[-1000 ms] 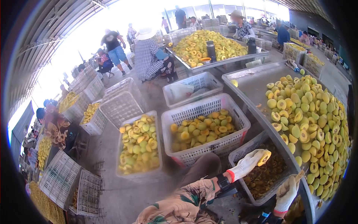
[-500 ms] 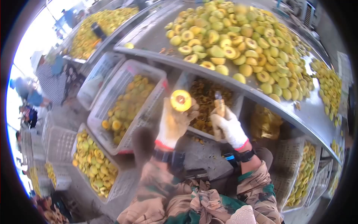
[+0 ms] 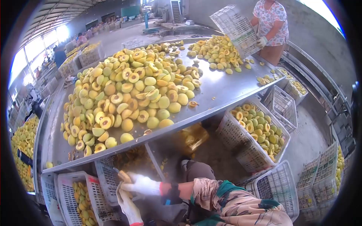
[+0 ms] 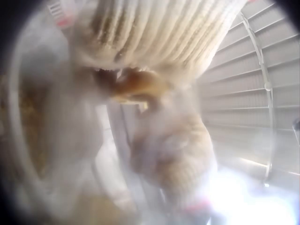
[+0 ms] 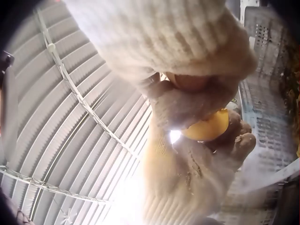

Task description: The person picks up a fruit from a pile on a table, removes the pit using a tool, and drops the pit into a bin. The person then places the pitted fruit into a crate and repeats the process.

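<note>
Both hands wear white knit gloves and work close together at the table's near edge. My right hand [image 3: 141,185] grips the wooden handle [image 3: 123,176] of a small metal-tipped tool. Just below it in the head view is my left hand [image 3: 127,203]. In the right wrist view, the left hand's fingers curl round a yellow peach half [image 5: 211,127], right under the right hand. Gloves hide the peach half in the head view. Halved peaches [image 3: 128,88] lie heaped on the metal table [image 3: 215,86] beyond the hands.
A crate [image 3: 107,179] stands under the table edge by the hands, beside a crate of peach halves [image 3: 68,182]. Another filled crate [image 3: 241,143] and an empty one [image 3: 277,188] stand to the right. Across the table a person [image 3: 271,22] tilts a crate [image 3: 235,30] over peaches.
The head view has swung right, bringing the person with the tilted crate into sight. My hands were apart, the left showing a peach half cut side up; now they have come together.
</note>
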Motion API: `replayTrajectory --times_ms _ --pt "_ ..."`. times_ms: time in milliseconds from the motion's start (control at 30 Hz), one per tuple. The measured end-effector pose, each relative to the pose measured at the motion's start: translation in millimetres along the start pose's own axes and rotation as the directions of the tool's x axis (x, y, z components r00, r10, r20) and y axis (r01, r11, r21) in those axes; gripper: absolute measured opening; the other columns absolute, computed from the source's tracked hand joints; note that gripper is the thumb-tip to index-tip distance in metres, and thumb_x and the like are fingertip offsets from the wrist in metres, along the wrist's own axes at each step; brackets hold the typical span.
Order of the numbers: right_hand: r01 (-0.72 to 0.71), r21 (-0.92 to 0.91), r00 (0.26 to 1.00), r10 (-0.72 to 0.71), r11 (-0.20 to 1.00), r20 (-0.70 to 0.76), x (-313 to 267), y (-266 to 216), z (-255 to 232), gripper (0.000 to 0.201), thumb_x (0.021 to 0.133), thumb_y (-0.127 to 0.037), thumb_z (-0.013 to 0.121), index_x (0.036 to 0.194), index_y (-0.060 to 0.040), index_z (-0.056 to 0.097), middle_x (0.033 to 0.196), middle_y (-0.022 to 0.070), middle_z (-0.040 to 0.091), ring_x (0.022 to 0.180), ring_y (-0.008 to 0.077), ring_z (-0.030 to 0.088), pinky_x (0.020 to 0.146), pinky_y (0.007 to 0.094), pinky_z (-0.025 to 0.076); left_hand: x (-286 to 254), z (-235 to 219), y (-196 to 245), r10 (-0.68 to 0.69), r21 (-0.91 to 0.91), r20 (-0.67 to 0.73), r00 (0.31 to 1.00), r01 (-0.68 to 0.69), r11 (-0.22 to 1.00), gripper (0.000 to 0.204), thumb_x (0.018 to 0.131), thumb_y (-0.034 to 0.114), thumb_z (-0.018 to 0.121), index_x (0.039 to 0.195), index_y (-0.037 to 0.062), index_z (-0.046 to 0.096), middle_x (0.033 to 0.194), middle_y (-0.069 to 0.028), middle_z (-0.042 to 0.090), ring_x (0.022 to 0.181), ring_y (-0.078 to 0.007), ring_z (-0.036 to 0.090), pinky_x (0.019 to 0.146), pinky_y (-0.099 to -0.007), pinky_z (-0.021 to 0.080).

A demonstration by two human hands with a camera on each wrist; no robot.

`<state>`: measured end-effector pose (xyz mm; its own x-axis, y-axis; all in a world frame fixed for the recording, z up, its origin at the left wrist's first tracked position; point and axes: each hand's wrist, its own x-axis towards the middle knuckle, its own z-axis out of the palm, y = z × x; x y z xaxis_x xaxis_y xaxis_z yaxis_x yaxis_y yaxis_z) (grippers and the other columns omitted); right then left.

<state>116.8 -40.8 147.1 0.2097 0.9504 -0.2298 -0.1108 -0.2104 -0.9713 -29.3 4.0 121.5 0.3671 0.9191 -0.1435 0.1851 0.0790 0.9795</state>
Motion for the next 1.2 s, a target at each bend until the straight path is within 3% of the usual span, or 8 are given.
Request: replayTrajectory --times_ms 133,167,367,600,867,1000,1067,1200 --pt "-0.092 0.068 0.994 0.087 0.993 0.062 -17.7 -21.3 -5.8 0.050 0.090 -0.040 0.063 0.123 -0.0033 0.055 0.098 0.0105 0.065 0.086 0.0182 0.064 0.075 0.0310 0.051 12.6 -6.2 -47.9 -0.134 -0.394 -0.011 0.991 0.119 0.911 0.054 0.102 0.048 0.046 0.135 0.0058 0.051 0.130 -0.0094 0.054 0.119 -0.0195 0.054 0.102 -0.0359 0.042" --pt "-0.131 0.074 0.989 0.125 0.989 0.076 -11.9 -15.2 -4.3 0.049 0.094 -0.039 0.063 0.132 -0.0104 0.049 0.076 0.0009 0.062 0.050 0.0090 0.054 0.044 0.0237 0.044 14.3 -10.8 -49.3 -0.110 -0.468 0.123 0.986 0.155 0.870 0.056 0.101 0.050 0.046 0.135 0.0057 0.050 0.135 -0.0125 0.051 0.125 -0.0238 0.051 0.106 -0.0421 0.041" --pt "-0.058 0.031 0.998 0.058 0.998 0.015 -2.5 13.1 -17.3 0.042 0.094 -0.038 0.064 0.122 -0.0081 0.051 0.084 0.0004 0.059 0.068 0.0087 0.055 0.059 0.0256 0.046 5.4 -4.6 -39.4 -0.155 -0.668 0.226 0.962 0.269 0.694 0.065 0.100 0.063 0.038 0.128 0.0075 0.057 0.123 -0.0093 0.062 0.113 -0.0260 0.058 0.098 -0.0428 0.045" --pt "-0.078 0.006 0.996 0.078 0.997 0.042 2.1 21.1 -14.3 0.043 0.094 -0.041 0.063 0.123 -0.0100 0.053 0.080 -0.0010 0.058 0.066 0.0083 0.055 0.058 0.0256 0.045 6.8 -40.4 -53.3 0.207 -0.840 0.529 0.823 0.473 0.265 0.080 0.089 0.077 0.043 0.122 0.0060 0.061 0.123 -0.0151 0.063 0.115 -0.0300 0.058 0.099 -0.0475 0.045" --pt "-0.041 0.118 0.987 0.022 0.992 0.160 -13.6 -8.3 0.8 0.054 0.094 -0.032 0.064 0.140 -0.0095 0.046 0.082 0.0003 0.060 0.056 0.0080 0.055 0.048 0.0259 0.047 7.3 -43.3 -11.1 -0.102 -0.866 0.170 0.980 0.198 0.458 0.066 0.097 0.066 0.039 0.105 0.0034 0.057 0.094 -0.0110 0.063 0.091 -0.0275 0.062 0.085 -0.0412 0.051" --pt "-0.024 -0.062 0.960 0.040 0.998 0.277 -3.3 -0.1 7.5 0.049 0.094 -0.034 0.064 0.132 -0.0051 0.049 0.077 0.0045 0.062 0.055 0.0103 0.058 0.050 0.0278 0.049 24.5 -51.9 -23.8 0.040 -0.778 0.100 0.994 0.053 0.627 0.075 0.097 0.071 0.030 0.118 0.0037 0.057 0.101 -0.0130 0.064 0.095 -0.0284 0.062 0.090 -0.0415 0.050" --pt "-0.029 -0.205 0.953 0.089 0.978 0.291 -9.5 -16.1 16.5 0.049 0.092 -0.037 0.064 0.125 -0.0037 0.052 0.081 0.0081 0.064 0.063 0.0141 0.061 0.058 0.0292 0.051 22.3 -50.0 -2.2 -0.076 -0.915 0.180 0.981 0.195 0.353 0.072 0.099 0.068 0.031 0.119 0.0038 0.058 0.102 -0.0135 0.065 0.096 -0.0309 0.062 0.091 -0.0437 0.049" --pt "0.136 -0.454 0.967 -0.019 0.881 0.253 -4.1 -0.4 27.3 0.041 0.092 -0.033 0.064 0.120 -0.0047 0.055 0.085 0.0120 0.066 0.071 0.0191 0.065 0.066 0.0337 0.052 33.9 -45.7 -15.4 -0.023 -0.904 0.162 0.986 0.158 0.398 0.066 0.101 0.062 0.035 0.126 0.0041 0.055 0.105 -0.0141 0.064 0.097 -0.0330 0.062 0.091 -0.0449 0.050"
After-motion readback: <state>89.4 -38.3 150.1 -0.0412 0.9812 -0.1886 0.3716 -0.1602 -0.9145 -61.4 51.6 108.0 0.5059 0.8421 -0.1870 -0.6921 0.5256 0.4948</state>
